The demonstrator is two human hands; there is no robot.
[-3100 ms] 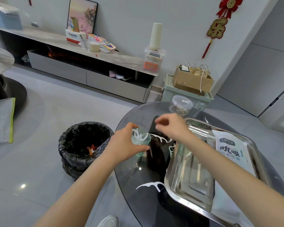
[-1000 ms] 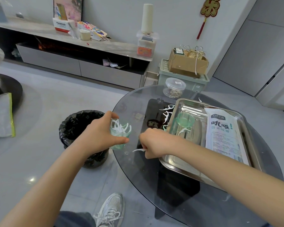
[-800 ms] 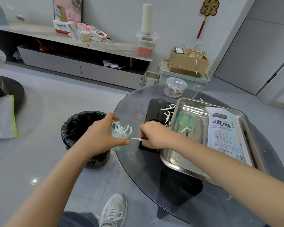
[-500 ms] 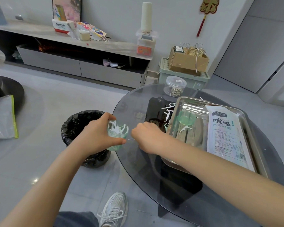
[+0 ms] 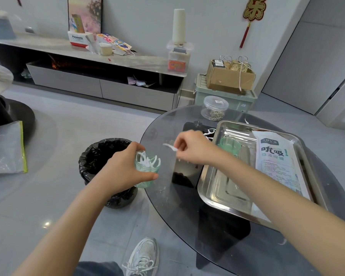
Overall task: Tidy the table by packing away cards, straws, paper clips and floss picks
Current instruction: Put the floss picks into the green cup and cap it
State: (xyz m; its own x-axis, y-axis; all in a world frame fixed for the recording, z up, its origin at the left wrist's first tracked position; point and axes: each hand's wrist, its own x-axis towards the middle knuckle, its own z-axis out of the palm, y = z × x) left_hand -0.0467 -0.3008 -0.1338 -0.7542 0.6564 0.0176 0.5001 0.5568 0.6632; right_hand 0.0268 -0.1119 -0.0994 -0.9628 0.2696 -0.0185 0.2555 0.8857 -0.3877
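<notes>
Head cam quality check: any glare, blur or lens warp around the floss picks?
Head view: wide-angle warp tilts the grey door at right; a glare spot sits on the floor tiles; the stainless steel tray shows bright reflections; the white floss pick pinched in the right hand is slightly smeared; the picks in the translucent green cup held by the left hand look sharper.

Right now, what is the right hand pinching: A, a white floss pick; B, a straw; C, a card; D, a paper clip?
A: the right hand pinches a white floss pick, near the green cup of picks that the left hand holds.
</notes>
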